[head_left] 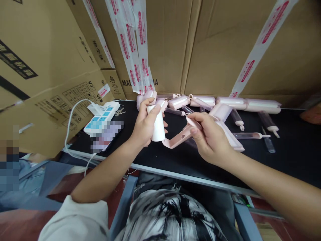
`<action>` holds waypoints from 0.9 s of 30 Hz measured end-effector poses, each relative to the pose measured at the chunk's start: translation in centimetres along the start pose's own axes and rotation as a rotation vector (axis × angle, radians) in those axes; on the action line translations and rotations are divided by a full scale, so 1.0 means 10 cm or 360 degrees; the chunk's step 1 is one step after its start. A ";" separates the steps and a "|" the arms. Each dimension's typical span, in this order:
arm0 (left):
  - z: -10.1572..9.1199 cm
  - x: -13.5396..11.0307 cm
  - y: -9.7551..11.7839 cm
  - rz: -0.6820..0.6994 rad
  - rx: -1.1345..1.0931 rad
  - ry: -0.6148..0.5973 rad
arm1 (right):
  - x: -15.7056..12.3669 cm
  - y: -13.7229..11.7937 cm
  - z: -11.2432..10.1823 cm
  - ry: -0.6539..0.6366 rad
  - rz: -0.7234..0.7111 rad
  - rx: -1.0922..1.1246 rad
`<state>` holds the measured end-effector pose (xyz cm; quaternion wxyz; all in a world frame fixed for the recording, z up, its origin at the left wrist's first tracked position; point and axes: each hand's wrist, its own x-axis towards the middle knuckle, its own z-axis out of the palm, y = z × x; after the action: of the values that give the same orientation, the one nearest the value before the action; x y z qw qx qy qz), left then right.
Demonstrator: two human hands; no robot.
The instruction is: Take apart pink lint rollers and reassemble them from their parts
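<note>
My left hand (147, 122) is closed round a white lint roller roll (158, 125), tilted slightly above the black table. From the roll's lower end a pink bent handle (177, 139) runs up towards my right hand (208, 137). The fingers of my right hand pinch a pink piece (193, 122) at the end of the handle; the palm hides part of it. Just beyond my right hand lie a pink cover (230, 135) and another pale pink case (220, 111) on the table.
Several pink lint rollers (230, 103) line the back of the black table (155, 164). Clear pink-tipped tubes (247, 135) lie at the right. A power strip (102, 117), keys (120, 112) and a phone (107, 137) are at the left. Cardboard walls (165, 43) enclose the back and left.
</note>
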<state>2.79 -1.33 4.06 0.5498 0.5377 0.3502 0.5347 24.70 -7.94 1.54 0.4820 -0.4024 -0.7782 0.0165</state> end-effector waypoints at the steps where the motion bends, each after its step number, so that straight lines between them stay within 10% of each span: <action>1: -0.02 0.04 0.00 -0.0057 -0.0011 0.0024 | 0.01 0.02 0.01 -0.0067 0.0056 0.0026; 7: -0.11 0.26 -0.02 -0.0207 -0.0082 0.0183 | 0.11 0.22 0.09 -0.0657 0.0348 0.0190; 13: -0.01 0.48 0.01 -0.0236 0.0041 0.0079 | 0.16 0.44 0.30 -0.0784 0.0492 0.0175; 20: 0.05 0.59 -0.04 -0.0333 -0.0047 -0.0140 | 0.11 0.37 0.33 -0.0255 0.0307 -0.0201; 27: 0.13 0.45 -0.14 -0.0103 -0.0128 0.0031 | 0.02 0.12 0.27 -0.0122 0.0576 0.0497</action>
<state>5.20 2.94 3.81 0.5846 0.4983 0.3510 0.5354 23.30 -6.00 -0.22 0.4978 -0.4549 -0.6991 0.2378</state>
